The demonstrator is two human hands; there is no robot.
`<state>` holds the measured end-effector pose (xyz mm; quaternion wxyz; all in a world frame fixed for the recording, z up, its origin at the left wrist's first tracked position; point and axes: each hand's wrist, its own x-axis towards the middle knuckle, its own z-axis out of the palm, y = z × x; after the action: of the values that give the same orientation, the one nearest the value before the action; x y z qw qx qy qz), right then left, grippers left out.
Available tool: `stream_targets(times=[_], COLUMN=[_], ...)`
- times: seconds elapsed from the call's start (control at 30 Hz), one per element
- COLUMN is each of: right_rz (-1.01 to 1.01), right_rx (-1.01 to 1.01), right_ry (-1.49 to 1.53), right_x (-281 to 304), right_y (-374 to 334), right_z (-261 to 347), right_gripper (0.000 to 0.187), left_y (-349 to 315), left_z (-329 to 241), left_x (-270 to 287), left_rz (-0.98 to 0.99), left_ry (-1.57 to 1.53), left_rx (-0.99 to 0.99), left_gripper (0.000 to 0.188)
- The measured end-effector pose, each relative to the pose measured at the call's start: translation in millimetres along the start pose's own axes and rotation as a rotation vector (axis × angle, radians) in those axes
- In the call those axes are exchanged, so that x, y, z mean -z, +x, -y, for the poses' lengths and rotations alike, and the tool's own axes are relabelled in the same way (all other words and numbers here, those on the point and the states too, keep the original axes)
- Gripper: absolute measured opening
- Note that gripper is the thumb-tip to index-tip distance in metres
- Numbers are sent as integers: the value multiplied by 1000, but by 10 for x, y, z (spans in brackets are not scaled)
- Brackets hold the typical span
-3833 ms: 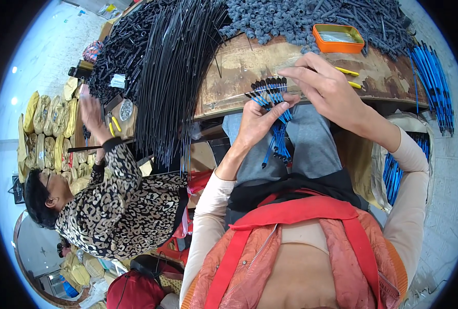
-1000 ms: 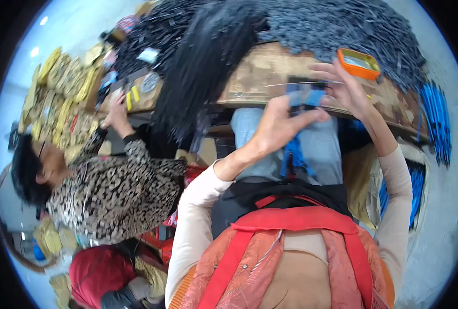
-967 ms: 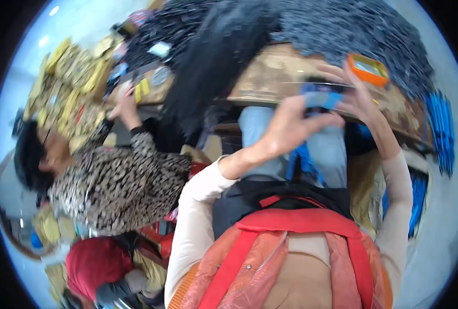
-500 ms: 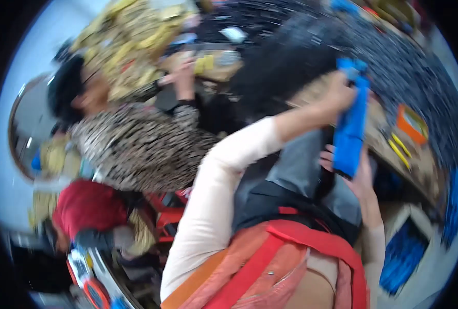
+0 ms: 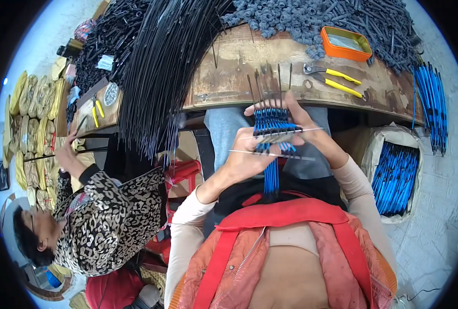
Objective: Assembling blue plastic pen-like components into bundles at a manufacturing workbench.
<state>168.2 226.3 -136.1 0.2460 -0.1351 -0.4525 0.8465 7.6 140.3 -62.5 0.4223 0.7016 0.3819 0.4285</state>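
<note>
In front of my lap, at the table's near edge, I hold a bundle of thin blue and black rods (image 5: 276, 119). Its black ends point toward the table, and a narrow blue tail hangs down toward my waist. My left hand (image 5: 244, 164) is closed round the bundle's lower left side. On the right side, my right hand (image 5: 311, 131) grips it, thumb along the edge. Two thin pale metal rods (image 5: 249, 152) stick out sideways across the bundle. Part of the fingers is hidden behind it.
On the wooden table (image 5: 229, 67) lie yellow-handled pincers (image 5: 337, 82), an orange tin (image 5: 346, 44), a heap of grey plastic pieces (image 5: 290, 18) and long black rods (image 5: 156, 77). A lined bin of blue rods (image 5: 417, 177) stands right. A co-worker (image 5: 105, 226) sits left.
My view has turned. The blue bundle, a long strip held upright at my right, is now before my lap with its rods spread. Both hands have moved in to grip its sides.
</note>
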Motion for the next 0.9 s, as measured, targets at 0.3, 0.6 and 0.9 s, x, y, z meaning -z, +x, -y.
stream_targets(times=[0.3,0.6,0.9], right_rz=[-615,-213,-276], right_rx=[212,470,240], right_ry=[-407,-1112,-780], right_x=[-122,-332,-353], right_y=[-644,-67,12], right_z=[94,773,786], right_gripper=[38,18,20], left_y=[340,315,395], left_z=[352,368,456], left_x=[17,40,44], left_rz=[-152,-148,-124], left_ry=[-256,-270,-99], left_rx=[214,240,192], left_gripper=[19,18,16])
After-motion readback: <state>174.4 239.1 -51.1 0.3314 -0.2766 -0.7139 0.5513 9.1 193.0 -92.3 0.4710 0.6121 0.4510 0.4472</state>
